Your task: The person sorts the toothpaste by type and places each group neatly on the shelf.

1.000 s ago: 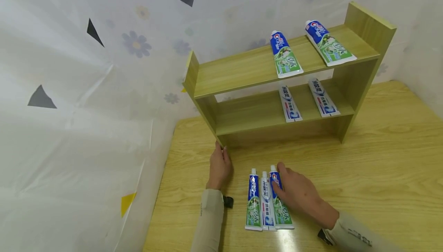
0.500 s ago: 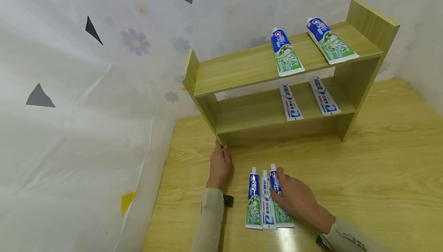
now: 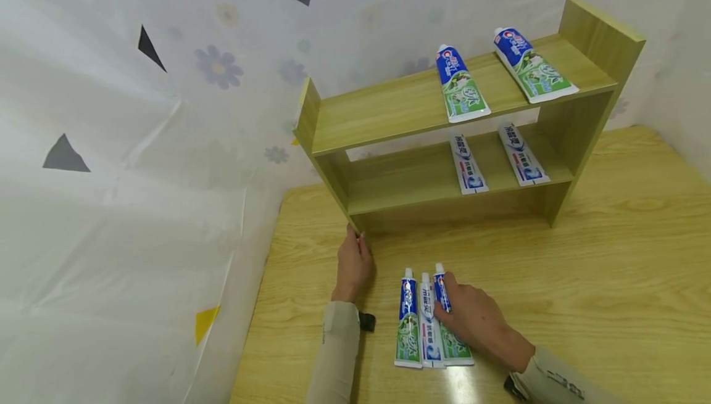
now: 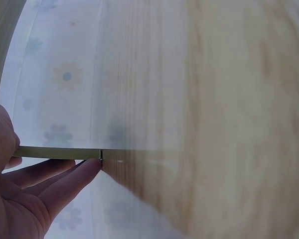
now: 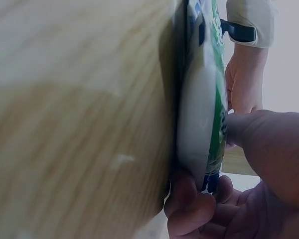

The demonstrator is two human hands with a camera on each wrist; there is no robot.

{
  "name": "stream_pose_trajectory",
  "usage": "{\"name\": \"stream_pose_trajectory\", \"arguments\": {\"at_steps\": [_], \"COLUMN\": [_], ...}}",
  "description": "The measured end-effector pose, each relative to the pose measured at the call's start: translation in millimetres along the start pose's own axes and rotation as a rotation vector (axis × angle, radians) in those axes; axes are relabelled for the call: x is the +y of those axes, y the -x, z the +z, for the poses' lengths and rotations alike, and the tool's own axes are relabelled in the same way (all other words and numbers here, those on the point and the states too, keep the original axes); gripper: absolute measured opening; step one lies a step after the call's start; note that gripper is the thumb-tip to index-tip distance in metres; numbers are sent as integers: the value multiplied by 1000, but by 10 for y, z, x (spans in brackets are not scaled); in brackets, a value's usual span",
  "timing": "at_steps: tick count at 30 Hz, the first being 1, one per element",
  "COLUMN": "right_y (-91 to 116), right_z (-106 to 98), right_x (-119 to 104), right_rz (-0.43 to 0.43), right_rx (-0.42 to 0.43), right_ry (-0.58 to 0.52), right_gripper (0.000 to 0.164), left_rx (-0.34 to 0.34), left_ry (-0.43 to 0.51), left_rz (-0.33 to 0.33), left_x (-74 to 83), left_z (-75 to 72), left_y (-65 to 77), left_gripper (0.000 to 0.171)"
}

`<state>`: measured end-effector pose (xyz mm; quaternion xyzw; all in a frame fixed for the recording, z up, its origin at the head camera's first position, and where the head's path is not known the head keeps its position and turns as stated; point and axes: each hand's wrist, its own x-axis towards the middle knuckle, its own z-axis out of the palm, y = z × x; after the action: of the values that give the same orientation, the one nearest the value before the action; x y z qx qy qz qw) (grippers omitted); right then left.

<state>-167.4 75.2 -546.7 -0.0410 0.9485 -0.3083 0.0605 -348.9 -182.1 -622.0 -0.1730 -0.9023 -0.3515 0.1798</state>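
My left hand (image 3: 353, 268) grips the bottom front corner of the wooden shelf's (image 3: 383, 114) left side panel; in the left wrist view, thumb and fingers lie on either side of the panel edge (image 4: 60, 153). Three tubes lie side by side on the table in front: a blue-green toothpaste tube (image 3: 408, 317) at left, a white toothpaste tube (image 3: 428, 324) in the middle, another blue-green tube (image 3: 441, 290) at right. Over that right tube is my right hand (image 3: 480, 317), partly hiding it. The right wrist view shows its thumb and curled fingertips holding the tube (image 5: 197, 109) by its sides.
Two blue-green toothpaste tubes (image 3: 462, 86) (image 3: 532, 65) lie on the top shelf, right of centre. Below them, two white tubes (image 3: 468, 163) (image 3: 522, 154) lie on the middle shelf. The wooden table (image 3: 627, 256) meets a flower-patterned wall covering (image 3: 222, 126) at the left and back.
My right hand has moved slightly down along the right tube, its thumb shifting toward the middle one. My left hand stays on the shelf corner, and the tubes lie as before.
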Motion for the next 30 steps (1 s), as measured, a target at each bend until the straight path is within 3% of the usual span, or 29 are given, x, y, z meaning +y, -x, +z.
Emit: {"name": "stream_pose_trajectory", "arguments": {"at_steps": [1,5,7,12,14,16,25,30], "right_y": [2,0,-5,-22,-23,-21,-11,-32], "right_z": [-3,-8,-11,-8,-8,-9,-18,-35], "right_x": [2,16,22,34,39,44,55,79], "right_rz": [2,3,4,3,6,13,-4,6], "right_rx": [-3,2,4,3,4,5,22,9], "right_ry": [-6,-17,-27,-76,-87,-94,-103,-117], "right_gripper": [51,49,46,41,39,37,27,27], "left_rx": [-2,-9,-7,-3,-11,-18,-6,5], "left_ry": [3,10,9,40,52,38,49,75], "left_rz": [-17,-32,-3,-1,-42,-48,-10,2], "left_x": [-78,-51,118,172,19,51,-100,-60], "left_z": [52,37,-83,-127,-16,-29,50,29], "left_y": [-13,-9,11,24,11,28,37,20], "left_gripper": [38,40,35,30,33,33,30,33]}}
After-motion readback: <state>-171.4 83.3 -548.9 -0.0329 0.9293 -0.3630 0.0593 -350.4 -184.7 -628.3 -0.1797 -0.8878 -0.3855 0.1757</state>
